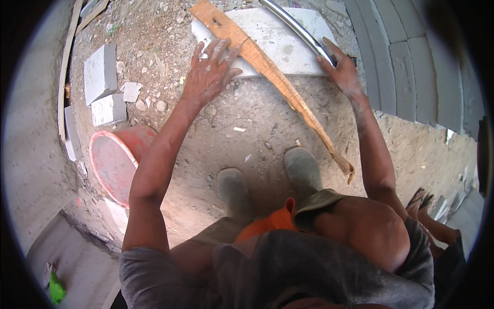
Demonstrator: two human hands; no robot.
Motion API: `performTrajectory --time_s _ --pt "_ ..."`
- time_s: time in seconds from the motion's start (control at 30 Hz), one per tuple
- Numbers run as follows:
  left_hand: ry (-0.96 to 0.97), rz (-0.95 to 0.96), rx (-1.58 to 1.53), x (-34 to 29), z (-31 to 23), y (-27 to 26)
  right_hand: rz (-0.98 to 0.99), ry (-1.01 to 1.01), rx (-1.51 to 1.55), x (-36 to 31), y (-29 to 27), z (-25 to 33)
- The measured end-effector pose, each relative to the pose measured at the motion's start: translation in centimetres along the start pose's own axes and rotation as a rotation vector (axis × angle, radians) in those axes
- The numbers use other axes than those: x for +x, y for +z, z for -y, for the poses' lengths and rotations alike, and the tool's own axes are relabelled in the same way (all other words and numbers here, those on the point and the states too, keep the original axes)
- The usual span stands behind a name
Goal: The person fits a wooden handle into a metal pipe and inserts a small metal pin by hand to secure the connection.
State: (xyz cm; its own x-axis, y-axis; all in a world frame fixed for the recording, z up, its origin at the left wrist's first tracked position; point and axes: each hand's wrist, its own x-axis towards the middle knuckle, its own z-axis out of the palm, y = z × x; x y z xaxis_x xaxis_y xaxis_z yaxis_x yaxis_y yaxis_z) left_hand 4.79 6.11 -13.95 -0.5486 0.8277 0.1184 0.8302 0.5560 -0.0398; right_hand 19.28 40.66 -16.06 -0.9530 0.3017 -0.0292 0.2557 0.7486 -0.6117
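One wooden strip (275, 77) runs far-left to near-right; left hand (210, 72) spread at edge; right hand (341, 72) grasping metal bar (294, 22).

Bucket (139, 138): pinkish red, near the left edge of the ground (411, 139)
Pale blocks (99, 76): two, close together, just beyond the bucket
Wooden strip (65, 72): along the ground's left edge
Grey block wall (427, 77): lining the right edge

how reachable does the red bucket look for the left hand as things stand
Probably yes: the left hand is spread open at the wooden board, and only stony ground shows between it and the red bucket.
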Motion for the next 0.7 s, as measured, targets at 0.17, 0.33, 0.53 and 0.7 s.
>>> performTrajectory --time_s 0.17,0.33,0.53,0.7 --pt "0.005 -0.005 -0.023 0.1 -0.1 0.0 0.005 0.034 -0.011 -0.1 0.0 0.3" --pt "0.009 0.009 0.019 0.0 0.0 0.3 0.000 0.021 -0.030 -0.1 0.1 0.3" --pt "-0.022 0.038 0.035 0.2 -0.3 0.6 -0.010 0.034 -0.012 -0.2 0.1 0.5" --pt "-0.028 0.020 0.027 0.3 -0.6 0.5 0.020 0.047 0.025 -0.2 -0.4 1.0"
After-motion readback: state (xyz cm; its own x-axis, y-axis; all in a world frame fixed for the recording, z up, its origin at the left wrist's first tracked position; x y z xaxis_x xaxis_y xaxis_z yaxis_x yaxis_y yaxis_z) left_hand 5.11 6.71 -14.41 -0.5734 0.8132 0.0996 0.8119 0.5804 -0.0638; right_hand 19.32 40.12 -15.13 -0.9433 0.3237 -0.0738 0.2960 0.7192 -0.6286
